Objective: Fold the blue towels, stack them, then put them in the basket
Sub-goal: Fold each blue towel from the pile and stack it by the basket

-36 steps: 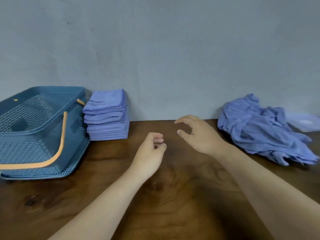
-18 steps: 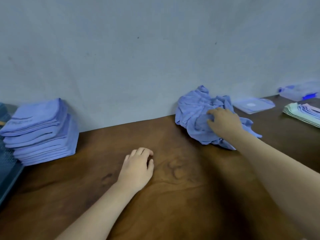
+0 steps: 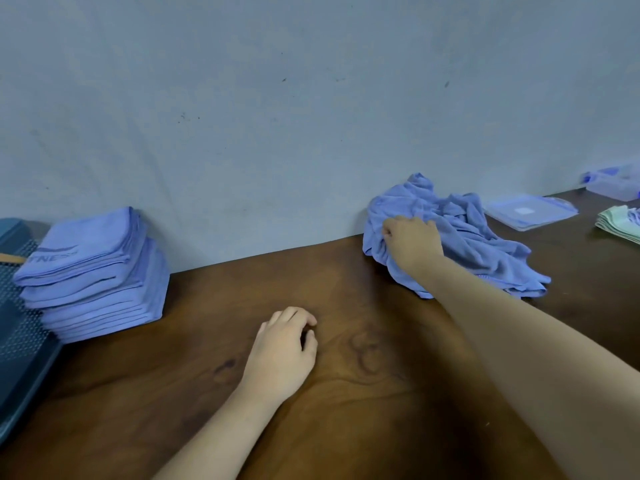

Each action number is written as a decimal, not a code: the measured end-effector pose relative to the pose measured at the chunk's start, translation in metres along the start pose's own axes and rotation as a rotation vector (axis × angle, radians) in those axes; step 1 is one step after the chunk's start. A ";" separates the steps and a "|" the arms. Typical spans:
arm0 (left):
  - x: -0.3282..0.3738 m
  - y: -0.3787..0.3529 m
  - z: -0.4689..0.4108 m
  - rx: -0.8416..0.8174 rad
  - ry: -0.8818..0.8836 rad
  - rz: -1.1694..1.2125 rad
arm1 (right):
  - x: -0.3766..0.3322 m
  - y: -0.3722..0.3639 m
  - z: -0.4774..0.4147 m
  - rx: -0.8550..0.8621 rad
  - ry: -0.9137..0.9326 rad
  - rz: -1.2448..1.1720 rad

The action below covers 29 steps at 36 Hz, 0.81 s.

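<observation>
A crumpled heap of blue towels (image 3: 467, 233) lies against the wall at the right. My right hand (image 3: 412, 242) reaches onto its left side, fingers curled into the cloth and gripping a towel. A tall stack of folded blue towels (image 3: 93, 271) stands at the left by the wall. Only the edge of the dark blue basket (image 3: 20, 348) shows at the far left, touching the stack. My left hand (image 3: 284, 348) rests on the brown wooden table (image 3: 346, 393) in the middle, fingers loosely curled and holding nothing.
A clear plastic lid (image 3: 531, 211) lies flat right of the heap. Behind it stands a clear plastic box (image 3: 613, 183). A pile of pale green cloths (image 3: 620, 223) sits at the right edge. The grey wall runs along the table's back.
My right hand swung right from the table's middle onto the crumpled heap and closed on a towel. My left hand dropped onto the table. The view turned right, leaving the basket mostly out of frame.
</observation>
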<state>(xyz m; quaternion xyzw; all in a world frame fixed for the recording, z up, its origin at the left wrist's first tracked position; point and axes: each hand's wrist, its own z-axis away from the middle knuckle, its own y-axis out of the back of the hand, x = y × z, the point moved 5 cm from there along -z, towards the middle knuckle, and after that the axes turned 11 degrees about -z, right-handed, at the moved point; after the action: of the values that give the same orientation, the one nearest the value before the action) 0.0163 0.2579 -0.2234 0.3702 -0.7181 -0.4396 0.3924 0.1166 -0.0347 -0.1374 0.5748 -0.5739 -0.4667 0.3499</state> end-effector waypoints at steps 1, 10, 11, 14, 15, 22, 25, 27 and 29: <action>0.000 0.001 0.000 0.002 0.004 0.012 | -0.007 0.003 0.005 0.028 0.008 -0.143; -0.020 0.016 0.005 0.144 0.254 0.541 | -0.117 0.021 0.074 -0.079 0.312 -0.791; -0.023 0.019 0.007 0.182 0.283 0.629 | -0.129 0.022 0.081 -0.118 0.330 -0.851; -0.036 0.024 0.013 0.322 0.408 0.822 | -0.159 0.027 0.097 -0.224 0.364 -0.976; -0.041 0.024 0.015 0.353 0.453 0.867 | -0.166 0.028 0.102 -0.268 0.384 -1.006; -0.040 0.027 0.018 0.296 0.410 0.817 | -0.133 0.010 0.108 -0.141 0.299 -0.788; -0.029 0.019 0.021 0.086 0.199 0.512 | -0.092 -0.007 0.116 -0.155 0.148 -0.584; -0.022 0.013 0.030 0.005 0.043 0.219 | -0.071 -0.022 0.128 -0.247 0.081 -0.532; -0.022 0.011 0.038 -0.015 -0.037 0.102 | -0.061 -0.036 0.142 -0.310 0.080 -0.450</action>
<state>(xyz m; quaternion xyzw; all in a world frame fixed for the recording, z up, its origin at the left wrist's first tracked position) -0.0102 0.2939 -0.2299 0.3220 -0.7400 -0.4308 0.4038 0.0011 0.0478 -0.2079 0.6455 -0.3391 -0.5918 0.3436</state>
